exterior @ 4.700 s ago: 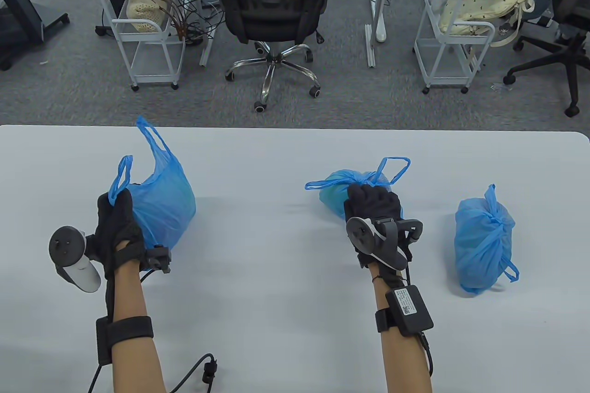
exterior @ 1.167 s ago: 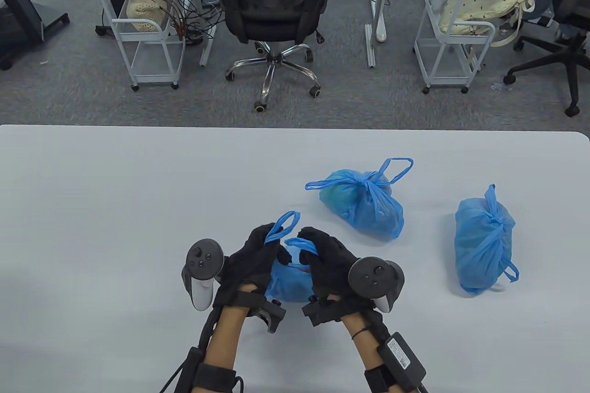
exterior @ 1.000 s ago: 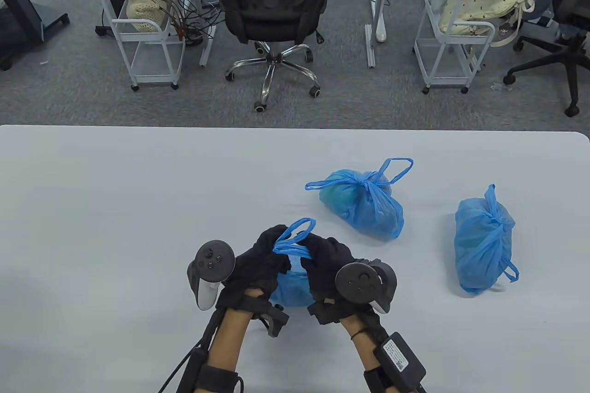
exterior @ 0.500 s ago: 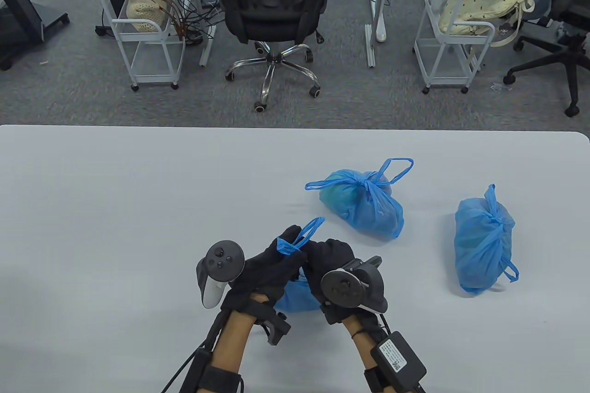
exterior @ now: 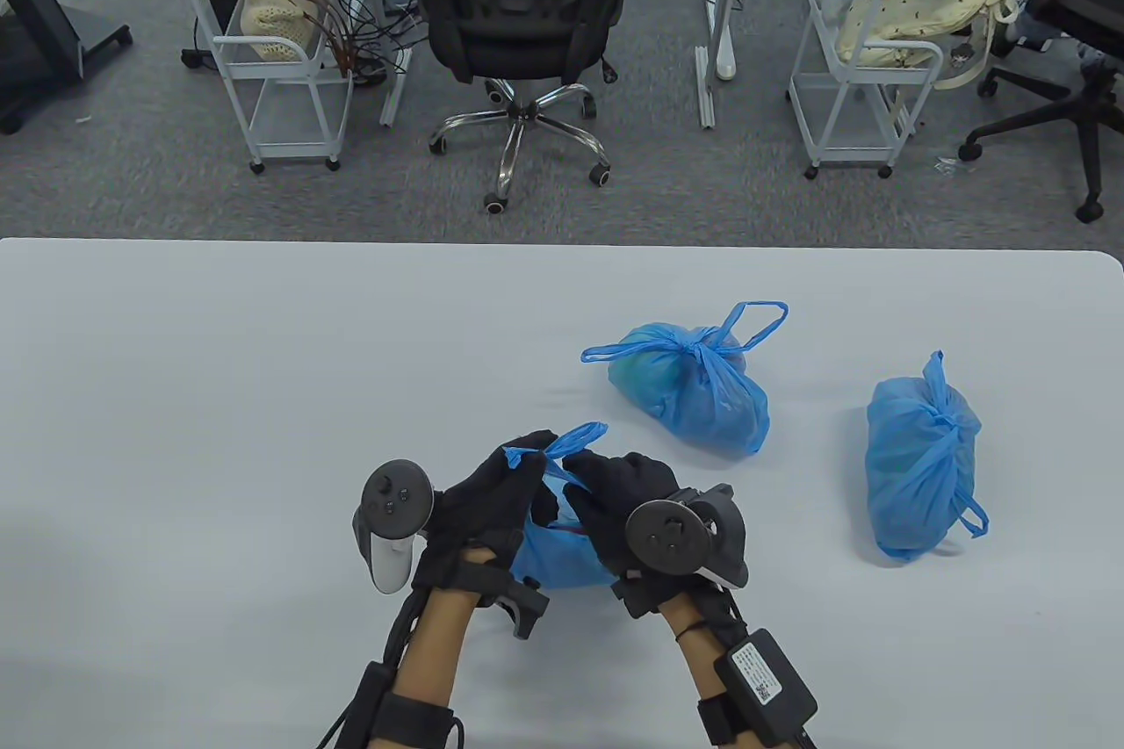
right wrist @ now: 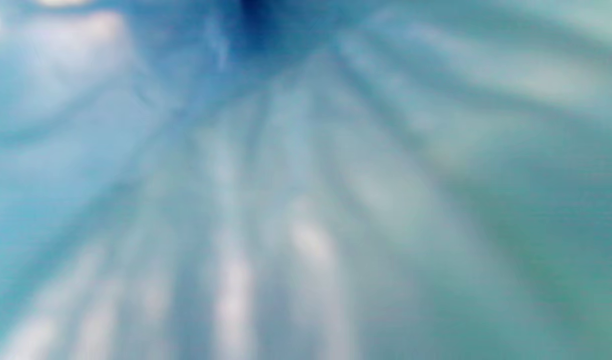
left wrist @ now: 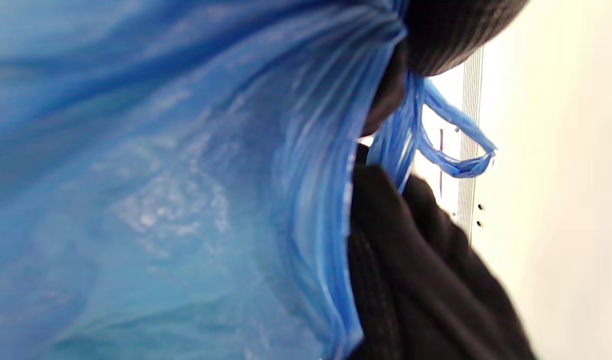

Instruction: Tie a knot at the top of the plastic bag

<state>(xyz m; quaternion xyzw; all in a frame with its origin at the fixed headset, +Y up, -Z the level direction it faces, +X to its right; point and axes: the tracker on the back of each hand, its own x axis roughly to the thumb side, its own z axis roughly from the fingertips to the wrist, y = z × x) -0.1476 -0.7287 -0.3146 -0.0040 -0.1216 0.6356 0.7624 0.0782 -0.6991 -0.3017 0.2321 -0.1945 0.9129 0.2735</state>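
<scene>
Both hands' grip (exterior: 555, 461) pinches the crossed handles (exterior: 562, 443) above the blue bag (exterior: 562, 556).

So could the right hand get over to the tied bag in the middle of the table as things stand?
Probably not straight away. The table between the right hand and the tied bag is bare, but that hand is pinching a handle of the untied bag, as is the left hand.
</scene>
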